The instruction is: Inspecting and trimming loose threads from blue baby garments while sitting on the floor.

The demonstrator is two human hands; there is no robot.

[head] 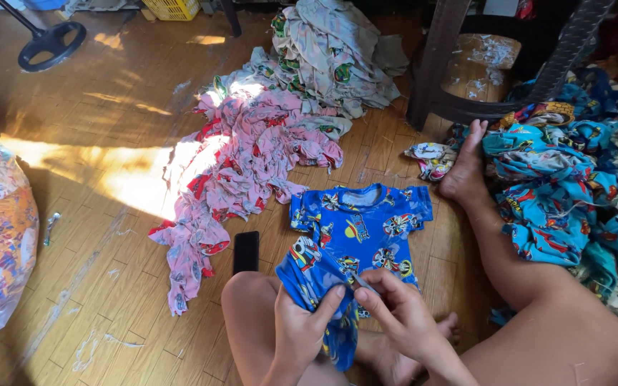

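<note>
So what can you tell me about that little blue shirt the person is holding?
The blue shirt is a small child's T-shirt of thin, soft-looking fabric, printed all over with red, yellow and white cartoon figures. It has short sleeves and a ribbed blue round collar. Its top half lies spread flat on the wooden floor, collar pointing away from the person. The lower hem is lifted and bunched over the person's knee, pinched by the left hand and the right hand, which seems to hold a small tool against the cloth.

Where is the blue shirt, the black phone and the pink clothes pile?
blue shirt (366, 221): head view, chest panel.
black phone (245, 251): head view, middle of its dark face.
pink clothes pile (252, 157): head view, centre of heap.
</note>
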